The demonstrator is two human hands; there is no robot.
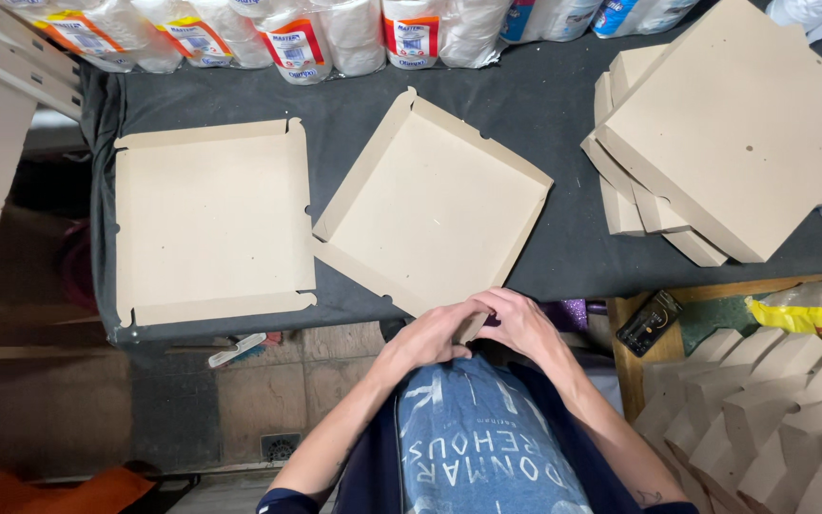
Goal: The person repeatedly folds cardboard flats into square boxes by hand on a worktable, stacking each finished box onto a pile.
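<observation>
Both hands, left [427, 335] and right [522, 324], pinch the near corner of the shallow brown cardboard box tray [430, 205] on the dark counter [544, 105], seemingly folding it.

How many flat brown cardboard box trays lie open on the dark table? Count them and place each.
2. One open brown cardboard tray lies flat at the table's left; the other sits angled at centre, both hands at its near corner. The closed stack at right may hide more.
</observation>
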